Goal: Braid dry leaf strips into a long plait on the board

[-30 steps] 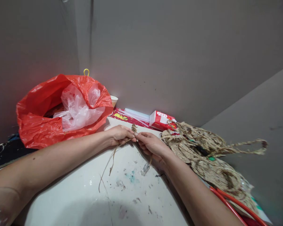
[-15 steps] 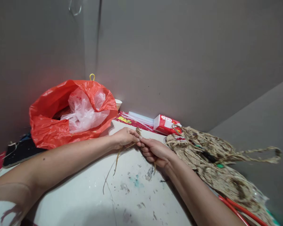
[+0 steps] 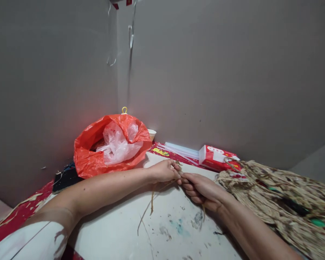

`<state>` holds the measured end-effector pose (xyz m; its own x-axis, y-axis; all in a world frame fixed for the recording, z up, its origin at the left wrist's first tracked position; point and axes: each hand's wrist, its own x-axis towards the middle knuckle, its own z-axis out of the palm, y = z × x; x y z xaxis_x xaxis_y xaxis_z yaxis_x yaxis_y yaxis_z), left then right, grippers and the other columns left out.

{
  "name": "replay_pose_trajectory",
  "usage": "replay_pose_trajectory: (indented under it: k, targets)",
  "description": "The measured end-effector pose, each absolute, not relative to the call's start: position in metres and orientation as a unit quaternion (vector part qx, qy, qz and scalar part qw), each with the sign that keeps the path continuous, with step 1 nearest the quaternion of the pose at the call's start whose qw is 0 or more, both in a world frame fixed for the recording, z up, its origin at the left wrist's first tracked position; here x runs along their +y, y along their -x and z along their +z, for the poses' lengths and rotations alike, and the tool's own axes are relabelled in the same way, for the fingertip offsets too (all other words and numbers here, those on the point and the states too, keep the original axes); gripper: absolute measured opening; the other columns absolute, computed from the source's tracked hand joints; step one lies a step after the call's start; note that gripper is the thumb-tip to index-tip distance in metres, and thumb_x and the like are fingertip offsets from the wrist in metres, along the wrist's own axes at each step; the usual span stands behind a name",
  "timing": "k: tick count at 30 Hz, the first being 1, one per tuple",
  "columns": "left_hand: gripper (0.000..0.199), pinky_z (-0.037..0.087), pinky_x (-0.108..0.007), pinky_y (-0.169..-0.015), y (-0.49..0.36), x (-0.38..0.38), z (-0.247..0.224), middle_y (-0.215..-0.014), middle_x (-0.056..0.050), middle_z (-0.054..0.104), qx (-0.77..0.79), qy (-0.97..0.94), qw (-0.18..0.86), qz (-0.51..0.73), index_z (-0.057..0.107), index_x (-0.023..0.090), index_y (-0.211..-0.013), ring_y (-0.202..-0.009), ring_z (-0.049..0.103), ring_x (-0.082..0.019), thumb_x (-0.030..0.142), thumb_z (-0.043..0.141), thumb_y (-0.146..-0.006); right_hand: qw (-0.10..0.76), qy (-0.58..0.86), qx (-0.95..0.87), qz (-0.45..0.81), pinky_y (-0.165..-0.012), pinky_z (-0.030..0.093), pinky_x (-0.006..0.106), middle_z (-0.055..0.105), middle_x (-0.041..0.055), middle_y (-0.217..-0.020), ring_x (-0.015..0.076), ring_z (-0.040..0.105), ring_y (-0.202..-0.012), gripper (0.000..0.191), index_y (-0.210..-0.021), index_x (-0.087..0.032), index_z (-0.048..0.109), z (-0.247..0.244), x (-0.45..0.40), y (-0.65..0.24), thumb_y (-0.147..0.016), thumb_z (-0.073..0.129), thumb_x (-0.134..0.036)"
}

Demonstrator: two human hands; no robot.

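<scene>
Over the white board (image 3: 119,231), my left hand (image 3: 166,171) and my right hand (image 3: 199,188) meet fingertip to fingertip. Both are closed in a pinch on thin brown plant fibers (image 3: 152,203). Loose strands hang from below my left hand, and a short end shows under my right palm. A small tuft sticks up above the fingertips. The exact crossing of the strands between the fingers is hidden.
A red plastic bag (image 3: 89,162) with clear plastic inside stands at the left, beside a dark flat object (image 3: 66,180). A paper cup (image 3: 152,134), pale strips (image 3: 181,151) and a red tissue pack (image 3: 219,159) line the wall. Braided fiber (image 3: 295,216) lies at right.
The view has shifted, so the hands and objects appear farther right and lower. More of the white sleeve shows. Both hands keep their pinch on the fibers.
</scene>
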<state>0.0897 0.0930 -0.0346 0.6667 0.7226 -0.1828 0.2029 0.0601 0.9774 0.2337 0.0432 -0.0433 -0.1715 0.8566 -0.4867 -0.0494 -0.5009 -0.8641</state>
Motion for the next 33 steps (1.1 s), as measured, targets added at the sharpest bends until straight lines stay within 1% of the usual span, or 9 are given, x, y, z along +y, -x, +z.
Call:
replay_pose_trajectory:
  k: [3, 7, 14, 17, 22, 25, 27, 30, 33]
  targets:
    - [0.031, 0.027, -0.017, -0.041, -0.085, 0.096, -0.018, -0.056, 0.006, 0.056, 0.366, -0.7, 0.601, 0.119, 0.046, 0.017, -0.098, -0.038, 0.037, -0.005, 0.004, 0.05, -0.07, 0.35, 0.541, -0.379, 0.664, -0.031, 0.009, 0.012, 0.025, -0.0105, -0.046, 0.0017, 0.012, -0.035, 0.024, -0.064, -0.016, 0.048, -0.046, 0.044, -0.234, -0.083, 0.046, -0.029]
    - [0.022, 0.029, -0.019, -0.041, -0.065, 0.101, 0.015, -0.057, 0.002, 0.06, 0.357, -0.786, 0.503, 0.042, 0.057, 0.017, -0.08, -0.039, 0.039, -0.006, 0.002, 0.051, -0.065, 0.366, 0.531, -0.368, 0.67, -0.032, 0.009, 0.013, 0.027, -0.0101, -0.045, 0.0021, 0.014, -0.034, 0.027, -0.06, -0.019, 0.037, -0.049, 0.045, -0.236, -0.082, 0.048, -0.03]
    - [0.019, 0.028, -0.019, -0.041, 0.0, 0.102, 0.076, -0.06, -0.001, 0.064, 0.416, -0.831, 0.37, 0.015, 0.064, 0.016, -0.076, -0.04, 0.04, -0.007, 0.006, 0.051, -0.066, 0.371, 0.52, -0.365, 0.678, -0.032, 0.009, 0.012, 0.027, -0.0098, -0.046, 0.0021, 0.015, -0.034, 0.029, -0.06, -0.02, 0.033, -0.048, 0.045, -0.237, -0.083, 0.048, -0.03]
    - [0.017, 0.029, -0.018, -0.044, 0.024, 0.1, 0.091, -0.061, 0.0, 0.065, 0.468, -0.836, 0.281, 0.052, 0.064, 0.017, -0.077, -0.047, 0.046, -0.009, 0.008, 0.054, -0.066, 0.365, 0.514, -0.368, 0.683, -0.031, 0.009, 0.013, 0.027, -0.0099, -0.046, 0.0018, 0.015, -0.034, 0.031, -0.059, -0.02, 0.033, -0.049, 0.046, -0.237, -0.084, 0.048, -0.03]
    - [0.008, 0.03, -0.02, -0.049, 0.042, 0.078, 0.071, -0.057, 0.0, 0.062, 0.469, -0.853, 0.225, 0.04, 0.061, 0.017, -0.06, -0.05, 0.048, -0.01, 0.018, 0.059, -0.068, 0.352, 0.52, -0.364, 0.688, -0.031, 0.008, 0.013, 0.025, -0.0103, -0.045, 0.0016, 0.013, -0.034, 0.033, -0.058, -0.02, 0.031, -0.05, 0.048, -0.238, -0.085, 0.045, -0.029]
    - [0.02, 0.024, -0.023, -0.046, 0.042, 0.058, 0.038, -0.044, 0.003, 0.047, 0.479, -0.862, 0.168, 0.006, 0.054, 0.019, -0.049, -0.04, 0.033, -0.009, 0.025, 0.065, -0.064, 0.352, 0.514, -0.369, 0.69, -0.031, 0.009, 0.012, 0.027, -0.0099, -0.046, 0.0016, 0.014, -0.033, 0.032, -0.058, -0.02, 0.032, -0.05, 0.048, -0.239, -0.086, 0.045, -0.029]
    - [0.02, 0.023, -0.025, -0.048, 0.043, 0.05, 0.019, -0.043, 0.003, 0.043, 0.48, -0.868, 0.128, 0.02, 0.051, 0.019, -0.046, -0.04, 0.029, -0.009, 0.017, 0.063, -0.061, 0.351, 0.513, -0.373, 0.689, -0.031, 0.009, 0.012, 0.028, -0.0097, -0.046, 0.0017, 0.014, -0.033, 0.031, -0.059, -0.02, 0.033, -0.05, 0.048, -0.239, -0.086, 0.045, -0.029]
    - [0.017, 0.026, -0.024, -0.051, 0.044, 0.05, 0.012, -0.047, 0.002, 0.046, 0.481, -0.864, 0.141, 0.045, 0.052, 0.019, -0.048, -0.044, 0.034, -0.01, 0.012, 0.058, -0.062, 0.349, 0.513, -0.376, 0.689, -0.031, 0.009, 0.012, 0.028, -0.0095, -0.046, 0.0019, 0.015, -0.033, 0.031, -0.059, -0.02, 0.033, -0.049, 0.047, -0.24, -0.086, 0.045, -0.03]
    - [0.006, 0.033, -0.023, -0.055, 0.045, 0.057, 0.03, -0.059, 0.001, 0.056, 0.467, -0.835, 0.283, 0.077, 0.058, 0.018, -0.062, -0.054, 0.048, -0.012, 0.015, 0.054, -0.066, 0.345, 0.512, -0.38, 0.689, -0.031, 0.009, 0.012, 0.027, -0.0094, -0.046, 0.0018, 0.015, -0.033, 0.031, -0.059, -0.02, 0.032, -0.048, 0.046, -0.239, -0.085, 0.044, -0.03]
